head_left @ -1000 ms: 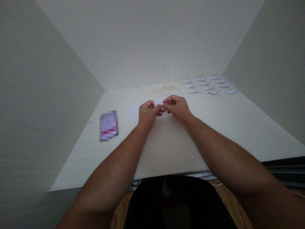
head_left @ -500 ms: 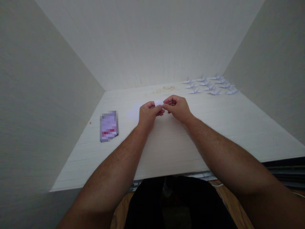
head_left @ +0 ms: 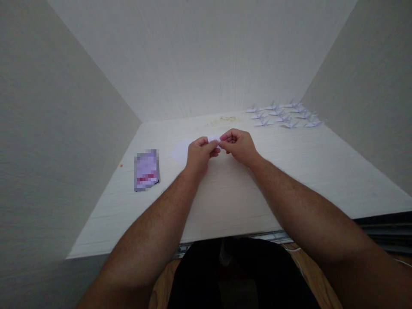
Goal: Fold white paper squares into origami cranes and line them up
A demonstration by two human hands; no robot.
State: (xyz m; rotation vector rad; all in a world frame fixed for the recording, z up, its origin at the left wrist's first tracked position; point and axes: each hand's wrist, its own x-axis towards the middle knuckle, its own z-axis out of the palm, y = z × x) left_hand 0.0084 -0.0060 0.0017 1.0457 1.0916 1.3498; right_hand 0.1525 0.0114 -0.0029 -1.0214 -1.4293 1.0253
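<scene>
Two hands (head_left: 198,155) (head_left: 240,146) in closed pinches on one small white paper (head_left: 212,138), above the pale tabletop (head_left: 231,197).

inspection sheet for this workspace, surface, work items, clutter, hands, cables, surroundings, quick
Surface: white table, with yellowish-brown marks near the back wall.
Work items: small white paper between the hands; pale paper lying beside the left hand; folded paper birds grouped at the back right.
Clutter: pixelated purple item at left, identity unclear; tiny orange speck near the left edge.
Hands: left hand and right hand both pinch the small white paper.
Cables: thin white cord, likely a cable, below the front edge.
Surroundings: pale walls on three sides; wood-look floor.
</scene>
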